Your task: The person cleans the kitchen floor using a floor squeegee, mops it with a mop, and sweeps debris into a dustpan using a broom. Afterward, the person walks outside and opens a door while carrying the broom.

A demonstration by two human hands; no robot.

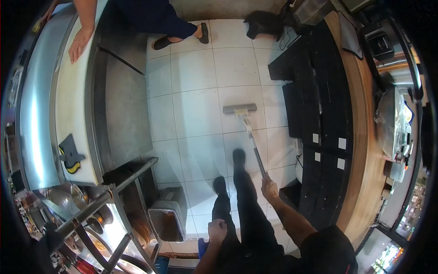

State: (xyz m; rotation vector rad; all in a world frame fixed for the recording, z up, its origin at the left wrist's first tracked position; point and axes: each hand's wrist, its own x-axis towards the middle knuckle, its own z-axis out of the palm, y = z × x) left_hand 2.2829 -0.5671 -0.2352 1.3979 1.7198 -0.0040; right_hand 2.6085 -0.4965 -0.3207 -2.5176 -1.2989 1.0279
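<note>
My right hand (269,188) is wrapped round the upper end of the handle of a sponge mop (256,148). The pole slants away from me, and the wide grey mop head (239,108) rests flat on the white tiled floor (194,109). In front of my left thigh, my left hand (217,230) hangs with its fingers curled in, and nothing shows in it. My dark shoes (238,160) stand on the tiles, a little nearer to me than the mop head.
A grey bin (168,221) stands left of my legs, beside a metal rack (109,214) holding pans. Another person's hand (80,44) leans on the left counter (73,105); their shoes (162,43) are at the back. Black cabinets (319,118) line the right.
</note>
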